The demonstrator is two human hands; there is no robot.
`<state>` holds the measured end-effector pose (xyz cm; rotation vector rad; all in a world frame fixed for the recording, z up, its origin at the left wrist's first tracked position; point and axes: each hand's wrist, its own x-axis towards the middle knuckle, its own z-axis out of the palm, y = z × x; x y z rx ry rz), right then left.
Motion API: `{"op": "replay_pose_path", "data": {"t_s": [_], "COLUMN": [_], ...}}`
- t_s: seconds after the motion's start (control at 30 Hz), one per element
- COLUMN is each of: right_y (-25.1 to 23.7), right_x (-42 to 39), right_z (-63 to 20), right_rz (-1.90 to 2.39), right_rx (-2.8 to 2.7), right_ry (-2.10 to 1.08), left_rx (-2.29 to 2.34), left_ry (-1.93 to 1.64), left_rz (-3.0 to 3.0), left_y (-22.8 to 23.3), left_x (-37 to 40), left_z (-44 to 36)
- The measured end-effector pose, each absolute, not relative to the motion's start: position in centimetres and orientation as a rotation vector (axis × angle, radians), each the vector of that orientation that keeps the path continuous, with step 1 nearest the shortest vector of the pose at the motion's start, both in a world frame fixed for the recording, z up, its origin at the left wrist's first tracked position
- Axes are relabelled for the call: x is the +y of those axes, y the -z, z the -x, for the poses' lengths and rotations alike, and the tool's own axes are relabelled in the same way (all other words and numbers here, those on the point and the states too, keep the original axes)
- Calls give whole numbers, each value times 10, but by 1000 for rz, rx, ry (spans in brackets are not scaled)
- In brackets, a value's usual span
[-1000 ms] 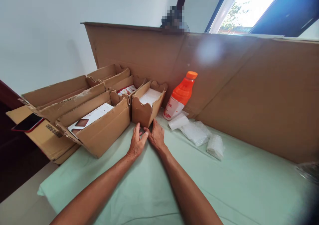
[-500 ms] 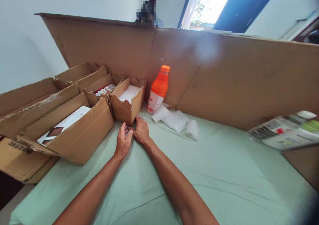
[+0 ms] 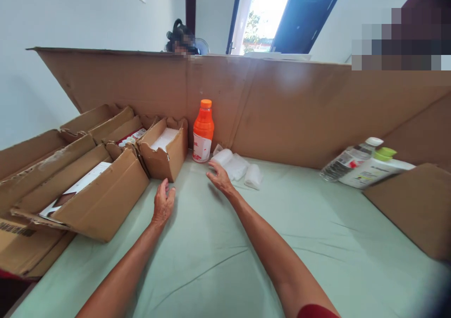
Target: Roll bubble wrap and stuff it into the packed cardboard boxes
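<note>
My left hand [image 3: 164, 202] is open and empty just in front of the small cardboard box [image 3: 160, 160], which holds a white block-like item [image 3: 165, 138]. Its fingertips are close to the box's lower edge; whether they touch it I cannot tell. My right hand [image 3: 220, 178] is open with fingers bent, nothing in it, beside the white wrapped rolls [image 3: 235, 166]. An orange bottle [image 3: 203, 127] with an orange cap and white label stands upright behind the right hand, against the cardboard wall.
Several open cardboard boxes [image 3: 105, 200] with packages inside line the left. A tall cardboard wall [image 3: 292, 111] runs along the back of the green cloth [image 3: 211, 261]. At right, a clear bottle [image 3: 347, 160] and a white bottle [image 3: 366, 173] lean near a cardboard piece [image 3: 416, 205]. Someone's head shows behind the wall.
My right hand has moved away from the small box, rightward to beside the white rolls. My left hand stays near the box. The camera view has shifted to the right.
</note>
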<state>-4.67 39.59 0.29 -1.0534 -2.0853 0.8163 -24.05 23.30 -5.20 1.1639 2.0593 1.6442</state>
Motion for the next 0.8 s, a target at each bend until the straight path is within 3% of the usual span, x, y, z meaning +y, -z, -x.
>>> {"op": "replay_pose_path", "data": {"t_s": [0.33, 0.63, 0.8], "right_y": [-6, -56, -83], "right_x": [303, 204, 163], "right_z": [-36, -103, -128], "right_rz": [1025, 1039, 982], "right_rx": [-2101, -2092, -2033], "right_ry": [-1122, -1137, -914], "left_rx": [2131, 2199, 2144], "left_ry": [-1575, -1579, -1606], "left_rz": [-1231, -1303, -1485], "left_y": [45, 25, -5], "left_x": [231, 228, 209], "left_z": [240, 233, 213]}}
